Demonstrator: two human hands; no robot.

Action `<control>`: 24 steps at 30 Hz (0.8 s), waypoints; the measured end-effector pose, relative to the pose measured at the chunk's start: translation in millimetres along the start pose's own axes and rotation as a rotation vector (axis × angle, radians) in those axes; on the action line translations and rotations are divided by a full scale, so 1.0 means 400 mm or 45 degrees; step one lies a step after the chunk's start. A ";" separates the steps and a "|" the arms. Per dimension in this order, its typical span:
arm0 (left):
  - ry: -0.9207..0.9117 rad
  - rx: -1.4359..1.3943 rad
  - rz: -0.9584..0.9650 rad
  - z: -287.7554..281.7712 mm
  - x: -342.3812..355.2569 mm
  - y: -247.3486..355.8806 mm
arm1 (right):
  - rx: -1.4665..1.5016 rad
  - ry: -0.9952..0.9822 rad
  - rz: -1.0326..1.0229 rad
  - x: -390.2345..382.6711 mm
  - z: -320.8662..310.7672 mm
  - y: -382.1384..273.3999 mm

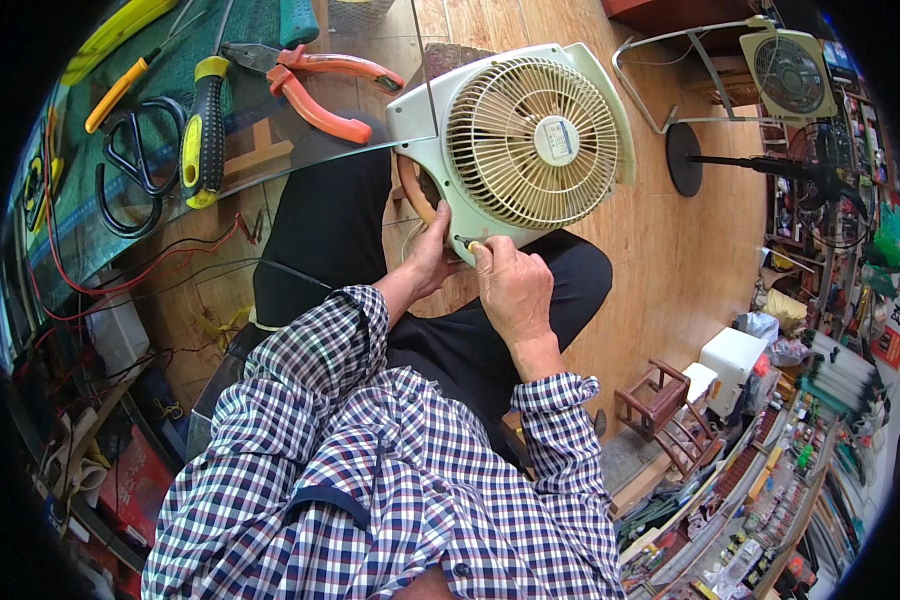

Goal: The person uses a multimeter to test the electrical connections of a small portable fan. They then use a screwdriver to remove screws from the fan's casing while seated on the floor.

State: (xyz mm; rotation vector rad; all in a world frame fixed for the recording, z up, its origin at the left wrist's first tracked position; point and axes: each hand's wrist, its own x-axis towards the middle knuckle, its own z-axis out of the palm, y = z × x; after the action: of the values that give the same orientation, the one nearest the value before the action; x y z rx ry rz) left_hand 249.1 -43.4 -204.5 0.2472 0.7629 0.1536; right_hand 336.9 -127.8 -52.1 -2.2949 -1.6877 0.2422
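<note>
A checked shirt (400,480) and dark trousers (320,230) are noted nearest the camera. The left hand (428,258) is closed on the near left edge of a pale fan (510,140), its thumb laid along the housing. By the right hand (515,285), a small yellow tool (476,246) is pinched between the fingers; its dark tip is directed at the housing's near corner, though contact cannot be confirmed. The fan is held above the knees, its round grille turned upward.

To the left, a glass tabletop (245,105) is observed. On it are placed pliers (288,70) with red-orange handles, spread apart; a screwdriver (204,135) with a yellow-and-black handle; and a thinner orange-handled one (117,95).

Beyond, on the right, a reddish wooden stool (653,400) is seen near a white box (735,355). Farther off, a round black base (684,160) is found on the wooden floor (670,270), and a second fan (790,75) is recorded beside a metal frame.
</note>
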 end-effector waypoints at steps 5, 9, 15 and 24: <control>-0.019 0.002 -0.002 -0.004 0.003 -0.001 | 0.022 0.158 -0.077 0.003 0.008 0.003; -0.005 -0.002 -0.012 0.000 0.002 0.003 | 0.002 0.016 0.038 -0.015 0.011 0.008; 0.004 0.001 -0.005 0.001 -0.003 0.003 | 0.025 0.038 -0.016 -0.007 0.000 -0.008; -0.027 0.024 0.001 -0.002 -0.005 0.004 | 0.035 0.013 0.035 -0.011 0.001 -0.005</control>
State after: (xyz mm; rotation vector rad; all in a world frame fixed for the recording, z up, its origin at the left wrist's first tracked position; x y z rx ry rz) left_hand 247.0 -42.2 -203.1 0.2668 0.7439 0.1441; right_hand 333.7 -131.5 -52.1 -2.2965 -1.6387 0.2575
